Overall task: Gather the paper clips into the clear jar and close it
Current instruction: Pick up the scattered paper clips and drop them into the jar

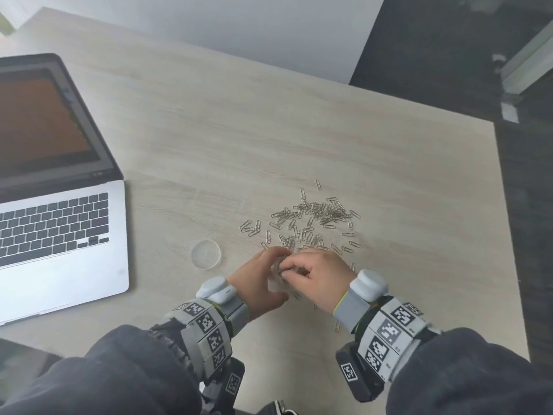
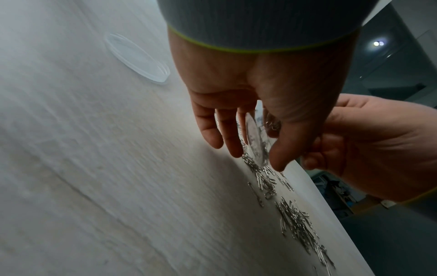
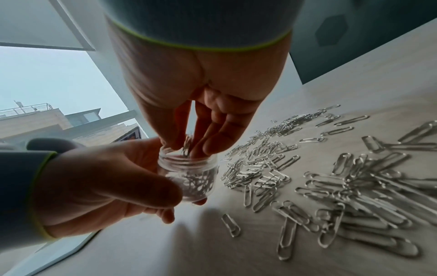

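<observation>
Nearest the person, two hands meet low over a pale wooden table [image 1: 209, 139]. The left hand [image 3: 99, 184] wraps its thumb and fingers around a small clear jar [image 3: 189, 173], holding it upright just above the surface, with some clips already inside. The right hand [image 3: 198, 104] pinches a few paper clips at the jar's mouth, fingertips [image 3: 212, 147] bunched narrowly together. This looks like the filling step, a pinch about to be dropped in. Next, the fingers would need to release, then reach back for more. Just beyond the hands, most of the paper clips [image 1: 314, 217] lie scattered on the table. The clear lid [image 1: 206, 253] rests left of them. Farther left sits an open laptop [image 1: 57, 187].
</observation>
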Action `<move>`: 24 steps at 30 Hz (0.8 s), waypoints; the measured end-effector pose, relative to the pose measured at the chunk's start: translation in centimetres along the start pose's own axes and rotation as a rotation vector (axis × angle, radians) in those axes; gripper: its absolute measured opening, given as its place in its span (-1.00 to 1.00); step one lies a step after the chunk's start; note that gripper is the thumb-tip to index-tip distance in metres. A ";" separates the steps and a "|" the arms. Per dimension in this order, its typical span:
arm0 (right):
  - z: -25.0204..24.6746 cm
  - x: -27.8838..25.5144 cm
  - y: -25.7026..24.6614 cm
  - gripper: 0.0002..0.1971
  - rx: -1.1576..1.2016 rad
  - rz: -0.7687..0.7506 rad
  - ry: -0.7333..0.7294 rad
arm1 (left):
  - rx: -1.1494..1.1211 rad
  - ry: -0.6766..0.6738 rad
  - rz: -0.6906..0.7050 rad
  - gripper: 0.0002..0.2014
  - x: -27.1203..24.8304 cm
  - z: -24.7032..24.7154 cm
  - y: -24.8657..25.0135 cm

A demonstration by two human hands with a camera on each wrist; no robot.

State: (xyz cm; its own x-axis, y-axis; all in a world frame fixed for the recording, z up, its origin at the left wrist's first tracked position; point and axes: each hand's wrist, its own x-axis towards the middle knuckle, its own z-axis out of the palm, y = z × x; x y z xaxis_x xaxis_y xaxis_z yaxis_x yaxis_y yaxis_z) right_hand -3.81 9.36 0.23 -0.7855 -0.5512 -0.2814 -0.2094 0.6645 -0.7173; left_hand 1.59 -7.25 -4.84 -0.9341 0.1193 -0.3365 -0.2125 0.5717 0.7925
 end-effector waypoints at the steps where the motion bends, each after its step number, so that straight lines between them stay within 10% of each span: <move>1: -0.3 0.1 -0.2 -0.87 0.015 0.002 -0.003 | -0.003 0.013 -0.007 -0.30 -0.1 -0.1 -0.2; 9: -3.9 4.3 4.7 -0.66 -0.177 0.239 0.290 | -0.002 0.136 -0.106 -0.31 -0.5 -1.6 -1.8; 14: -4.4 5.9 6.9 -0.26 -0.371 0.445 0.152 | -0.006 0.130 -0.133 -0.29 -1.1 -2.6 -2.8; 24: -0.3 3.8 5.4 -0.09 -0.550 0.136 -0.017 | 0.021 0.122 -0.154 -0.28 -1.4 -2.8 -3.1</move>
State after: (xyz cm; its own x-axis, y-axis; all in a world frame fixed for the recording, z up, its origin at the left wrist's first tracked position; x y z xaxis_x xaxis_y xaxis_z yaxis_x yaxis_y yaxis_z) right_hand -8.16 11.00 -4.50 -0.8180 -0.4470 -0.3621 -0.3828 0.8928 -0.2374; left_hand 2.80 -11.48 -5.38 -0.9193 -0.0697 -0.3873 -0.3504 0.5928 0.7251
